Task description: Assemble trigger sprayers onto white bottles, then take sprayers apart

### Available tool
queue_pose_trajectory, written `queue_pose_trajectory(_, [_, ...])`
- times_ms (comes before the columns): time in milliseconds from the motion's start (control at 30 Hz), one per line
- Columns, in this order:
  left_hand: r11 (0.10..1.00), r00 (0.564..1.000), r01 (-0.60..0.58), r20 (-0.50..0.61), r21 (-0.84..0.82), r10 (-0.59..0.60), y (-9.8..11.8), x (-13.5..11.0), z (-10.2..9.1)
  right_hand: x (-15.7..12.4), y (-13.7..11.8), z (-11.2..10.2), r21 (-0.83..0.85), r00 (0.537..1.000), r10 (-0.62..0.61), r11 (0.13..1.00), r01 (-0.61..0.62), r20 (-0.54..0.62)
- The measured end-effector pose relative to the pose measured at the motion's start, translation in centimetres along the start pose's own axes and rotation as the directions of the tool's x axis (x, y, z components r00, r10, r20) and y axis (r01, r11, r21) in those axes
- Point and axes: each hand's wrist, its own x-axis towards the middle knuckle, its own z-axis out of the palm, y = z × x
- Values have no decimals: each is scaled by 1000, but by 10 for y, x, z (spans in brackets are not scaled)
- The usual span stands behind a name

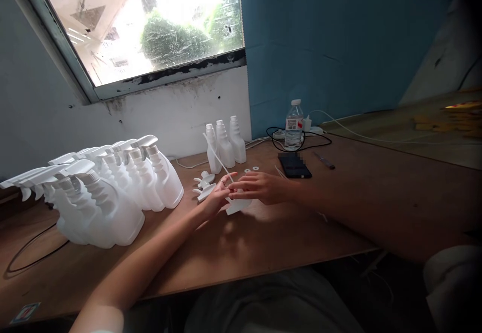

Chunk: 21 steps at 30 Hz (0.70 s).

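Observation:
In front of me, a white trigger sprayer head (238,206) is held between both hands, its thin dip tube (217,156) slanting up and to the left. My left hand (214,200) is closed around the sprayer from the left. From the right, my right hand (263,187) reaches over it, fingers closed at the base of the tube; the exact grip is partly hidden. Just beyond my left hand lie two loose sprayer heads (205,191). Small white washers (255,168) rest behind my right hand.
Several white spray bottles with heads fitted (113,212) crowd the left of the wooden table (211,262). Three headless bottles (237,144) stand by the wall. At right are a water bottle (293,127), a phone (294,165), a knife-like tool (324,160) and cables.

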Motion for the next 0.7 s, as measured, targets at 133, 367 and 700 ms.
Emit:
queue_pose_trajectory(133, [982, 997, 77, 4, -172, -78, 21, 11, 5, -2, 8, -6, 6, 998, 45, 999, -45, -35])
queue_pose_trajectory(367, [644, 939, -72, -167, 761, 302, 82, 52, -19, 1, 18, -42, 297, 858, 396, 905, -304, -328])
queue_pose_trajectory(700, [451, 741, 392, -566, 802, 361, 68, 118, -78, 52, 73, -123, 731, 356, 720, 670, -129, -596])
